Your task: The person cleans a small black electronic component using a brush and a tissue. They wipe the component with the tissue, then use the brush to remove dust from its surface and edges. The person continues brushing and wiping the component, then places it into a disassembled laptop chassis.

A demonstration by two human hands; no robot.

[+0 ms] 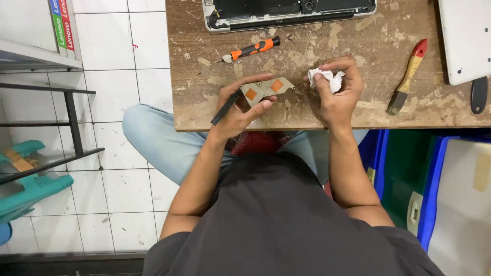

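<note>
Left hand [236, 108]: closed around a metal heatsink plate [267, 89] with two copper pads, over the table's near edge.
Right hand [335, 92]: pinching a crumpled white tissue [327, 78].
Table [307, 110]: scarred brown wood.
Farther: orange-handled screwdriver [250, 50], paintbrush [407, 76], opened laptop [289, 11].
Floor [123, 76]: white tiles.

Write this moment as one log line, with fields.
left hand: holds heat sink | right hand: holds crumpled tissue | screwdriver: on table

Dark grey short-sleeved shirt — light blue jeans, bare forearms.
</note>
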